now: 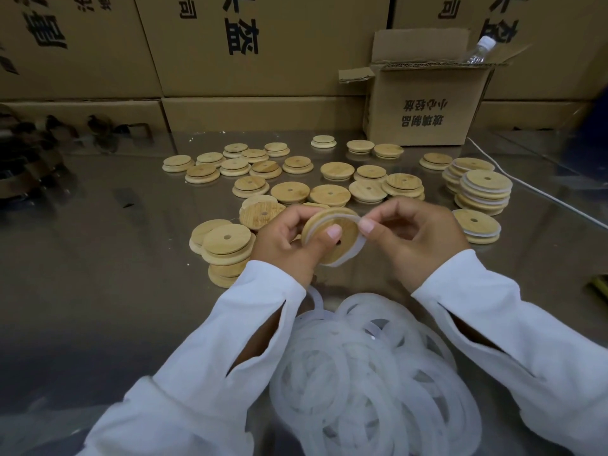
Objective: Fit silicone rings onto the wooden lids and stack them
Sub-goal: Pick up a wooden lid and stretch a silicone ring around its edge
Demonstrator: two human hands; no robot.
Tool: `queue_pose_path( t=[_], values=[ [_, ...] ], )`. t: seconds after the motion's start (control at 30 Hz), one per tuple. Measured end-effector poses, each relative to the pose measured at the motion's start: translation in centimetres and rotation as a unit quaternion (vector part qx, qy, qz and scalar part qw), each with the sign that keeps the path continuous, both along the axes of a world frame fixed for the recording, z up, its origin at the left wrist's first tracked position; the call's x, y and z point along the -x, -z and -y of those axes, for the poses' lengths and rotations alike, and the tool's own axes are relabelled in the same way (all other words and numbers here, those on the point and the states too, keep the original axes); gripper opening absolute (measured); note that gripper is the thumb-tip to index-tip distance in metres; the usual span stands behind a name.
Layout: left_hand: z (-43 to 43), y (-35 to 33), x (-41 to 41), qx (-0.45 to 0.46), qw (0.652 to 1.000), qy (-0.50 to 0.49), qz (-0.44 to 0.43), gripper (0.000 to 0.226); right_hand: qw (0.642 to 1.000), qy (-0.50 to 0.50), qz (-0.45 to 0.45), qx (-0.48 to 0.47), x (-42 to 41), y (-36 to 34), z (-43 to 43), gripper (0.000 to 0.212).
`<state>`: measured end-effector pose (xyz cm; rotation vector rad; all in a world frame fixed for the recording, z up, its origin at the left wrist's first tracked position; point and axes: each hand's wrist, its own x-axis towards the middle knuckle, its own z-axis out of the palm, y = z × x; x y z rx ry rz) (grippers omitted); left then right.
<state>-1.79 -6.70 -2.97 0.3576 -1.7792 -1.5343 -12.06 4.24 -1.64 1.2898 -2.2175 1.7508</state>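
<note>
Your left hand (289, 240) grips a round wooden lid (349, 227) held tilted above the counter (98, 258), fingers curled behind it and thumb pressed on its face near the centre hole. Your right hand (414, 235) pinches a white silicone ring (360, 245) between thumb and fingertip at the lid's upper right edge. The ring lies along the lid's upper rim but hangs loose at the lower right, so it is only partly on. Both wrists come out of long white sleeves. Directly below your hands, closest to you, a heaped pile of loose silicone rings (371, 373) lies on the counter. Just left of your left hand sits a low, uneven stack of bare lids (227, 245). Beyond your hands, many more loose lids (289, 192) are scattered across the counter, some overlapping. To the right stands a leaning stack of ringed lids (485, 192), white bands showing between the wood, with a shorter ringed stack (477, 225) just in front of it. Behind that, a small open cardboard box (424, 103) holds a clear plastic bottle (478, 51), and a white cable (543, 195) runs past it. Large printed cartons (263, 44) form a wall at the back.
</note>
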Motion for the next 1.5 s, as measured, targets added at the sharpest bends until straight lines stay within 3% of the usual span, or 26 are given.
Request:
queue_pose_path(
  t=[0.13,0.53,0.73,0.97,1.23,1.37,1.5],
  values=[
    [0.2,-0.3,-0.1,0.014,1.000,0.007,-0.022,0.014,1.000,-0.005,-0.030,0.002,0.4,-0.4,-0.4,0.019],
    [0.0,0.0,-0.1,-0.057,0.998,0.007,0.001,0.011,0.997,-0.054,0.049,0.041,0.1,0.1,-0.3,0.015],
    [-0.3,0.1,0.2,-0.098,0.995,-0.032,0.012,0.009,0.999,0.013,0.043,0.026,-0.9,1.3,0.2,0.008],
    [-0.2,0.4,0.3,-0.105,0.993,-0.034,0.034,0.010,0.997,0.065,0.051,-0.003,-0.4,1.9,0.4,0.017],
    [0.3,0.3,-0.1,-0.019,0.997,-0.039,0.058,0.005,0.994,0.008,0.108,-0.008,0.0,1.4,0.2,0.019],
    [0.4,0.1,-0.1,-0.053,0.997,-0.014,0.059,0.006,0.980,-0.038,0.192,-0.032,0.5,1.0,0.0,0.019],
    [0.2,0.1,0.0,-0.109,0.993,-0.002,0.033,0.006,0.981,-0.069,0.175,-0.048,0.9,0.5,-0.2,0.024]
  ],
)
